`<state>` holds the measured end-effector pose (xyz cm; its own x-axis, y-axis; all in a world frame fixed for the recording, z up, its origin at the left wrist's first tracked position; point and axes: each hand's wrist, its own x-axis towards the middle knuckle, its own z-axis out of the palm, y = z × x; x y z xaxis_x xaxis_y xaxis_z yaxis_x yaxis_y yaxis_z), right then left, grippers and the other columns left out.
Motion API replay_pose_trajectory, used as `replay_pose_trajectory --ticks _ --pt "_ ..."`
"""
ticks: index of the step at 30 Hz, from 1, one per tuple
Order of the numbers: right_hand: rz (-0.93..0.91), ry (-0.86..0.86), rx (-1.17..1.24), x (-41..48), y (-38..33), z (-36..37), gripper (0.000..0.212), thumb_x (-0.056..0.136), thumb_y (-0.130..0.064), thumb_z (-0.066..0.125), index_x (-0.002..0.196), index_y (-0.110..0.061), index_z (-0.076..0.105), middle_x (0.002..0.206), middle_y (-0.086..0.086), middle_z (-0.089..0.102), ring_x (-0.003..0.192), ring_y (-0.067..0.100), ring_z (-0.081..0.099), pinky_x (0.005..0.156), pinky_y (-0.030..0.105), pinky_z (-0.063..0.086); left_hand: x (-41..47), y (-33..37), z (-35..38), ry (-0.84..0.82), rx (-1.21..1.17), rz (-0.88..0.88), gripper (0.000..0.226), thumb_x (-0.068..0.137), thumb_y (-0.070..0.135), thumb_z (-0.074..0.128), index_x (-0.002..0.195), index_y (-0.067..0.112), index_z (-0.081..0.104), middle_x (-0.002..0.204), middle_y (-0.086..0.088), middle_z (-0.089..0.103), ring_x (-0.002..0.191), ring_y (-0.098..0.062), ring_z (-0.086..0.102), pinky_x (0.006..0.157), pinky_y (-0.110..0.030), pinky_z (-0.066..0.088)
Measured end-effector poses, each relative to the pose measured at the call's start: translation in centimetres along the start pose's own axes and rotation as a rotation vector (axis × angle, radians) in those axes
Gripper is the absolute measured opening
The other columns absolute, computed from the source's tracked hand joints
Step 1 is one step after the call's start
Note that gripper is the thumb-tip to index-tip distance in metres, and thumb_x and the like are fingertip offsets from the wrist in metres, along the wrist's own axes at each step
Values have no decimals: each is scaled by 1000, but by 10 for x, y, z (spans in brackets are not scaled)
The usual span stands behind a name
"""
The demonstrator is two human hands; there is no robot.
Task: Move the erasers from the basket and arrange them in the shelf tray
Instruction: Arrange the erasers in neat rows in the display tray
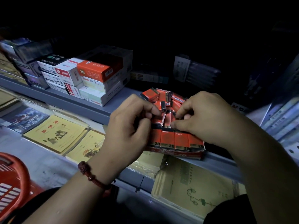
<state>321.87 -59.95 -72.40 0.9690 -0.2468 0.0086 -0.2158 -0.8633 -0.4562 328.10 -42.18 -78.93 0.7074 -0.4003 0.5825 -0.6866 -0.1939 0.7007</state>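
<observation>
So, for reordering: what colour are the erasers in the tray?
Red and black erasers; head view shows them best.

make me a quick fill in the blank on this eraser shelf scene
The front row of erasers in the tray is printed ____.
The bracelet is on the ____ wrist.
The basket at the lower left is ____ in colour.
Missing words: 2B; left; red

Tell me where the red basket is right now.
Head view: the red basket is at the bottom-left corner, left of the left hand and below the yellow notebooks, apart from the eraser tray farther right.
</observation>
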Motion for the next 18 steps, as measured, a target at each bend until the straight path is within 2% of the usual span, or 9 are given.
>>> replay_pose_trajectory --ticks 2,4,6,8,11,18 --pt "-36 -12 6 -2 3 0 11 86 -36 79 84 -25 80 75 -12 64 69 -1 58 56 13 35 3 2 -6 -93 53 91 31 82 0 50 94 14 74 97 3 64 92 -14 62 78 -35 50" --pt "-78 -18 26 -4 7 1 8 89 -32 76 85 -27 81 74 -10 64 71 2 60 58 20 41 5 5 -12 -220 215 222 30 89 14 50 104 18 76 109 7 66 97 -15 64 78 -43 46" --pt "-108 -17 54 -5 12 0 11 91 -24 72 87 -28 81 76 -8 64 73 5 61 64 27 49 7 7 -14 -338 393 331 33 96 27 50 116 23 75 123 11 66 99 -15 65 76 -44 40" --pt "-132 -14 67 -6 15 1 18 92 -17 68 92 -30 80 77 -12 59 74 3 56 65 24 43 7 9 -12 -419 486 369 37 100 36 48 126 27 72 133 13 65 97 -17 65 77 -41 37" --pt "-150 -12 73 -6 17 3 25 93 -13 64 100 -33 79 82 -14 53 76 0 51 68 19 35 8 9 -9 -448 540 382 40 103 41 44 128 27 72 132 13 67 91 -20 63 78 -40 35" --pt "-181 -21 78 -6 14 5 34 91 -8 61 103 -36 78 84 -8 52 75 4 52 67 24 37 7 9 -4 -377 537 353 38 104 39 44 117 22 75 122 7 69 88 -23 63 76 -41 35"
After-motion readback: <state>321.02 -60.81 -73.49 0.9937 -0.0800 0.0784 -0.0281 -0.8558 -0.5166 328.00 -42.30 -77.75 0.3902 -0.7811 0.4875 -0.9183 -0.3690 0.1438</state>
